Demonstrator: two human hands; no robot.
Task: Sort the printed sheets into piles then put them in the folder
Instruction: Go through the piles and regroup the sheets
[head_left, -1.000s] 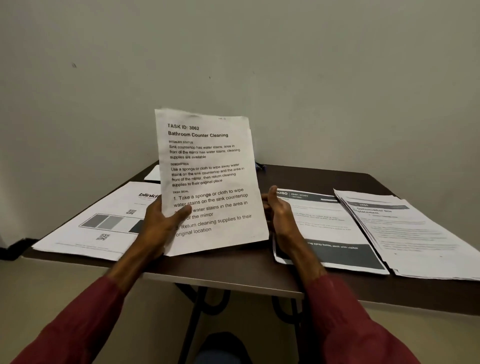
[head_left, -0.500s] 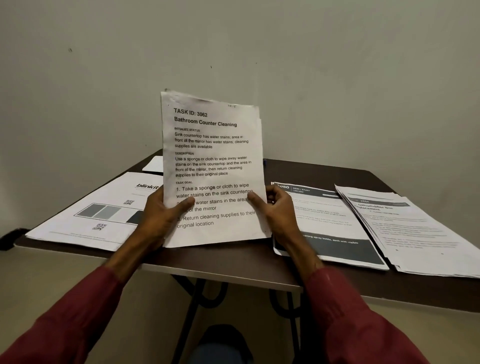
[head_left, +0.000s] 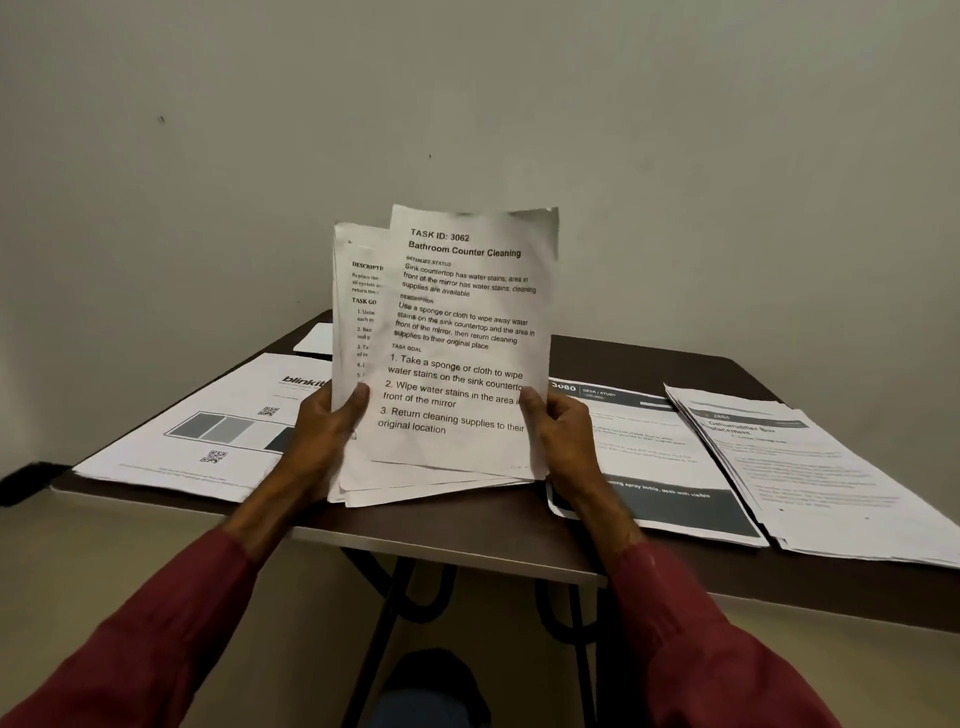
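Observation:
I hold a small stack of printed sheets upright above the near edge of the dark table (head_left: 467, 535). The front sheet (head_left: 467, 332), headed "Bathroom Counter Cleaning", is pinched at its lower right edge by my right hand (head_left: 558, 426). My left hand (head_left: 324, 436) grips the sheets behind it (head_left: 358, 312), whose left edge shows text. Three piles lie flat on the table: one with QR codes and grey boxes (head_left: 208, 431) on the left, one with a dark band (head_left: 649, 467) right of centre, and a text pile (head_left: 810, 467) at far right. No folder is visible.
A small white paper (head_left: 314, 340) lies at the table's back left, partly hidden by the held sheets. A plain wall stands right behind the table. Black metal legs (head_left: 384, 613) run under the front edge.
The front sheet has slid right and up off the stack, uncovering the sheet behind on the left. The stack's lower edge has fanned out.

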